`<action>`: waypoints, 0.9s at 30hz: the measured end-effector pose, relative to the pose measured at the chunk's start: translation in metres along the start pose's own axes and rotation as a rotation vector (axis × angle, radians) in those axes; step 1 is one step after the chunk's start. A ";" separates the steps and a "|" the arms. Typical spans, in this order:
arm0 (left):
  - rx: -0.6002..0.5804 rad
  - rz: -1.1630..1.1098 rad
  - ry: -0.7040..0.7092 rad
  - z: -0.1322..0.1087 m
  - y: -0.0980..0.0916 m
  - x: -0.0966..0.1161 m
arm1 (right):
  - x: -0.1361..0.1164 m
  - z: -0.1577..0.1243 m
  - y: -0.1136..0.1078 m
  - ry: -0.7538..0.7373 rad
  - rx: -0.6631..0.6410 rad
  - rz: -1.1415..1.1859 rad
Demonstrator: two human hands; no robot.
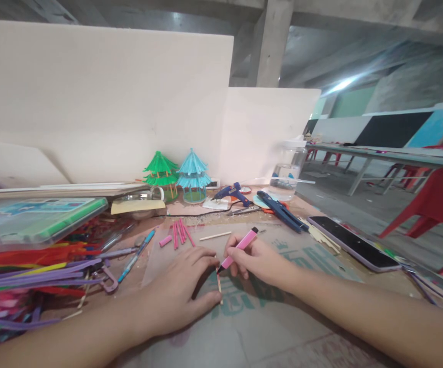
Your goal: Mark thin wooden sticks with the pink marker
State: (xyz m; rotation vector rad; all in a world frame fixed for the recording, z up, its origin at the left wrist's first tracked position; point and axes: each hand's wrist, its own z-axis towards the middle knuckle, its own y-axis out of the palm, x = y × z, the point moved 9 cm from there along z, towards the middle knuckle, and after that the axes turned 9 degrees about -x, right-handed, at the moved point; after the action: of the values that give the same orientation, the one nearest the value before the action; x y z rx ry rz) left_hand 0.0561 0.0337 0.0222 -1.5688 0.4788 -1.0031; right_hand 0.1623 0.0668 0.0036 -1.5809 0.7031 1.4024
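Note:
A pink marker (240, 247) is gripped in my right hand (252, 259), its tip down against a thin wooden stick (218, 286). My left hand (181, 286) pinches that stick lengthwise between thumb and fingers on the plastic sheet (282, 332). Part of the stick looks pink, the rest bare wood. Beyond my left hand lie several pink sticks (181, 232) and a pink marker cap (165, 240). A plain stick (215, 236) rests on the sheet just past my hands.
Green (160, 171) and blue (193, 176) model pavilions stand at the back, beside a glue gun (232, 192). A dark blue cutting tool (282, 210), a phone (353, 243) and a water bottle (287, 168) are to the right. Colourful strips (33, 278) and a plastic case (41, 220) crowd the left.

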 end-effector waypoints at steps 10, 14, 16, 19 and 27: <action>-0.011 0.014 -0.012 -0.001 0.001 -0.001 | 0.001 0.000 0.000 0.011 -0.005 -0.040; 0.007 0.018 0.008 -0.001 0.001 -0.001 | 0.004 0.000 0.000 0.018 -0.006 -0.046; 0.016 0.020 0.014 -0.001 0.001 -0.001 | 0.002 0.000 -0.001 -0.015 -0.011 -0.032; 0.010 0.028 0.005 0.000 0.002 -0.002 | -0.004 -0.001 0.000 -0.094 -0.035 -0.002; -0.007 -0.005 -0.013 0.001 -0.001 0.000 | -0.007 -0.002 -0.001 -0.121 -0.062 -0.051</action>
State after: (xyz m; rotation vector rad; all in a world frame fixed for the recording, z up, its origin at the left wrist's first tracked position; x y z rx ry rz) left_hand 0.0568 0.0345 0.0228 -1.5830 0.4704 -0.9949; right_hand 0.1624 0.0647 0.0101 -1.5367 0.5487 1.4815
